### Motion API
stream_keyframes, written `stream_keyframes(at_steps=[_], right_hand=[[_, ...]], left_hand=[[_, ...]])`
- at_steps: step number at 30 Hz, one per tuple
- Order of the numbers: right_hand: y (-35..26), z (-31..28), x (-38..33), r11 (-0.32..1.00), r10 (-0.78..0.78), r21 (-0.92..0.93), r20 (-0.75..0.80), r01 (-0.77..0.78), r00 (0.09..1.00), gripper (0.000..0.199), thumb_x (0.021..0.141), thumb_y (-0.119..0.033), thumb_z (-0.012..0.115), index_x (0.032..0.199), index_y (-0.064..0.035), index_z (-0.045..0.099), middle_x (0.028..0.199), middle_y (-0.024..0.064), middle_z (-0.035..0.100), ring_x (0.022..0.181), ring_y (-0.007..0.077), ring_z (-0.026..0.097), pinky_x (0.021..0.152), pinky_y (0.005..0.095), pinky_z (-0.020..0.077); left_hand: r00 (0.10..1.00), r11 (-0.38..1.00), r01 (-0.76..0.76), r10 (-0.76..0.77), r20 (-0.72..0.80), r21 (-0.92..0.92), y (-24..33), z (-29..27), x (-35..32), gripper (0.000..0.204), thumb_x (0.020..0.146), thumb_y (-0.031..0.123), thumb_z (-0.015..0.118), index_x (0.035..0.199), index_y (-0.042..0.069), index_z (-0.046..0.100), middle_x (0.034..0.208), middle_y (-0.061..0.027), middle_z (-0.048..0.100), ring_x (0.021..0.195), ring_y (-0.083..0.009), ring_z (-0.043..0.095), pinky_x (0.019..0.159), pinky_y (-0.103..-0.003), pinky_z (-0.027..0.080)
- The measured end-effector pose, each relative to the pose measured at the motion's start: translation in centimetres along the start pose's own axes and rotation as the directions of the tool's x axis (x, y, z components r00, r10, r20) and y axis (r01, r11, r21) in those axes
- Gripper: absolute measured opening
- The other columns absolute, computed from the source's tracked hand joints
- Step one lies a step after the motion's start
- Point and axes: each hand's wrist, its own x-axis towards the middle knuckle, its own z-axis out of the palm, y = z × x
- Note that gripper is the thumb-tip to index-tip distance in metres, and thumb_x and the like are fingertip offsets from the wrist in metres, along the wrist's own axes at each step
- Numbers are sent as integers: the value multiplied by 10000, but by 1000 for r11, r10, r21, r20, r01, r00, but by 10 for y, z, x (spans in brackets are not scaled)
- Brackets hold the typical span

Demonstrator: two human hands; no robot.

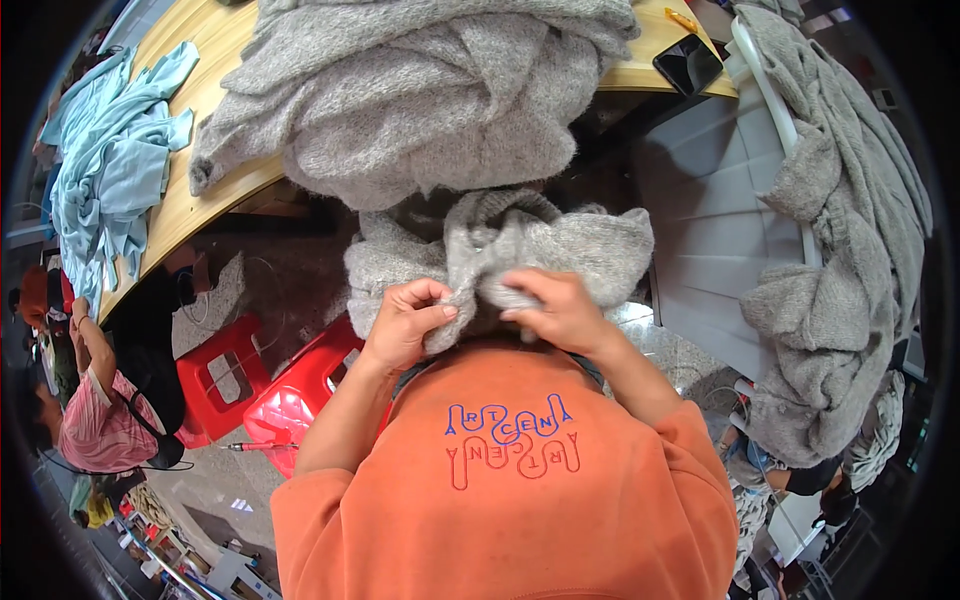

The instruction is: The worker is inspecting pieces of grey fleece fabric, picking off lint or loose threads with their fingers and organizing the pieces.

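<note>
A fuzzy grey knit garment (590,250) is bunched up close in front of my body, below the table edge. A rolled, band-like curve of it arches up in the middle. My left hand (408,322) is closed on a fold of the garment, thumb against the bent fingers. On the other side, my right hand (552,308) pinches another part of it, and the cloth at those fingertips is smeared by motion. The lower part of the garment is hidden behind my hands and my orange shirt.
Grey knitwear (430,100) is heaped on the wooden table (225,55) and hangs over its edge. A black phone (688,65) lies at the right. More knitwear (800,310) drapes over a grey bin (710,220). Red stools (280,400) stand left, near a person in pink (105,425) and light-blue cloth (115,150).
</note>
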Motion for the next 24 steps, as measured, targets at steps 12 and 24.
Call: stream_keyframes(at_steps=[12,24], right_hand=[[-2,41,18,912,227,314,144,-262,963,72,745,-50,576,711,6,548,642,140,547,523,206,514,511,324,411],[2,36,15,994,5,108,162,-23,987,79,746,-59,579,737,-5,521,684,153,555,615,330,568,541,377,446]], left_hand=[[992,990,-48,32,-121,-135,-16,4,8,48,789,-27,622,819,6,605,726,-30,614,614,-80,555,568,-231,464],[993,996,-94,94,-73,-2,-24,4,7,24,804,-5,630,827,0,630,771,19,514,623,-26,467,524,-182,354]])
